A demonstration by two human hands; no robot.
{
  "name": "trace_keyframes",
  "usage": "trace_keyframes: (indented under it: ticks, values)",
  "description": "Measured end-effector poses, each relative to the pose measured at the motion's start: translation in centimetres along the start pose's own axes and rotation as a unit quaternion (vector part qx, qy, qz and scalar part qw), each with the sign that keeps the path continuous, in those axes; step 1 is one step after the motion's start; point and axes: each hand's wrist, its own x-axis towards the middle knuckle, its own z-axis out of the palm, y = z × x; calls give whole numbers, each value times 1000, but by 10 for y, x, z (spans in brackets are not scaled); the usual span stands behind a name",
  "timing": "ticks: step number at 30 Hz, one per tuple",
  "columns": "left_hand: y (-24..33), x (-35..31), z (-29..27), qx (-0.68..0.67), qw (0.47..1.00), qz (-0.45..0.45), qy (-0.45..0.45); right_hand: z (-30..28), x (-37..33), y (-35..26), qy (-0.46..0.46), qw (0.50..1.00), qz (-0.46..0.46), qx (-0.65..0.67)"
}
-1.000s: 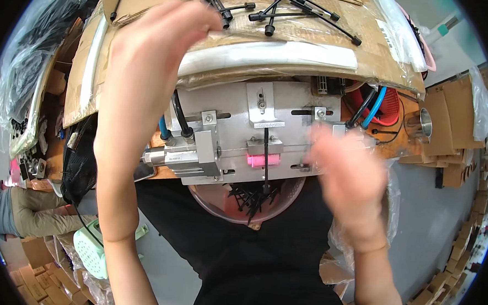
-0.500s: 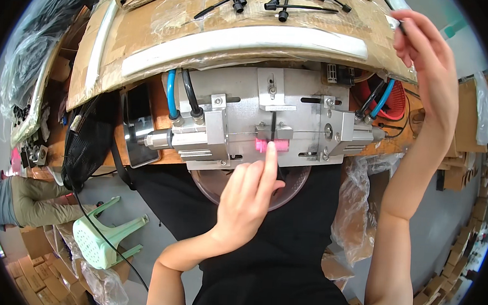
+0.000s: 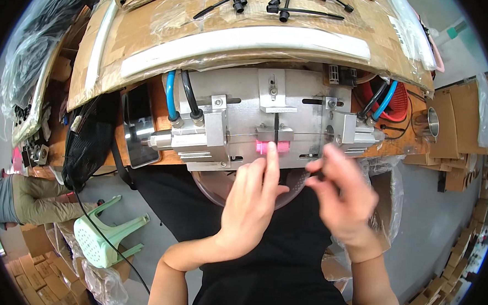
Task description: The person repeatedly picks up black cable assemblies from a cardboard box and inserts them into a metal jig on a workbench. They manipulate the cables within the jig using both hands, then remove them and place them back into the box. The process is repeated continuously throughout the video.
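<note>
Where the head view looks down on the bench, the left hand (image 3: 252,205) extends its index finger to touch the pink block (image 3: 270,148) at the front of the metal fixture (image 3: 256,120), its other fingers loosely curled and holding nothing. Just beside it, the right hand (image 3: 344,196) is blurred, fingers pinched on a small dark piece. Above both hands lie black cable ties (image 3: 285,3) on the cardboard shelf (image 3: 151,31); a green stool (image 3: 110,236) stands well left of them.

Grey floor (image 3: 433,217), green plastic stool (image 3: 110,236), stacked cardboard boxes (image 3: 463,136).
</note>
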Motion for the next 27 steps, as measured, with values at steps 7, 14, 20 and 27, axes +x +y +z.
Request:
trace_keyframes:
  ticks: [7,14,20,27]
  values:
    - [-6,-4,-37,-32,995,-28,85,47,-26,12,-54,993,-50,-90]
    - [-11,5,-41,-40,997,-30,62,40,-17,7,-106,987,-32,-118]
    - [-37,120,-64,-33,987,107,119,-19,53,-3,-58,964,-140,-216]
    - [-62,214,-79,-54,975,215,8,-54,247,57,-72,911,-269,-304]
